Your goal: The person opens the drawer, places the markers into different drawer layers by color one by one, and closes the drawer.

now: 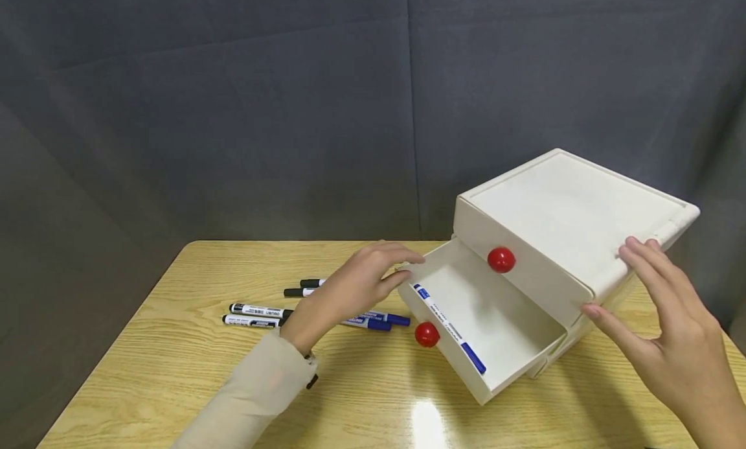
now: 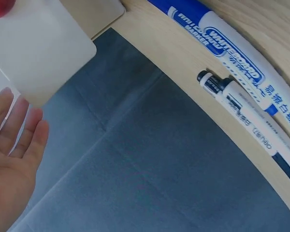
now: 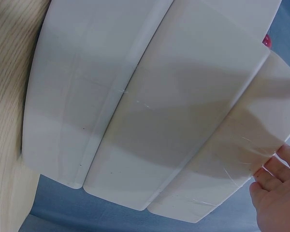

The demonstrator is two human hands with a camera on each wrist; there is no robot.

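A white drawer cabinet [image 1: 583, 209] stands at the right of the table, its lower drawer [image 1: 501, 319] pulled out. Inside that drawer a blue whiteboard marker [image 1: 445, 326] lies along the front wall. Round red knobs sit on the upper drawer [image 1: 501, 260] and the lower drawer front [image 1: 427, 334]. My left hand [image 1: 361, 277] is at the far left corner of the open drawer, fingers loosely bent and gripping nothing that shows. With fingers spread, my right hand [image 1: 676, 319] touches the cabinet's right side and top edge. The right wrist view shows the cabinet's side panels [image 3: 174, 111].
Left of the drawer, black-capped markers [image 1: 256, 311] and blue-capped markers [image 1: 373, 321] lie on the wooden table [image 1: 175, 371], some partly behind my left forearm. A dark grey cloth [image 1: 262, 112] hangs behind the table's back edge.
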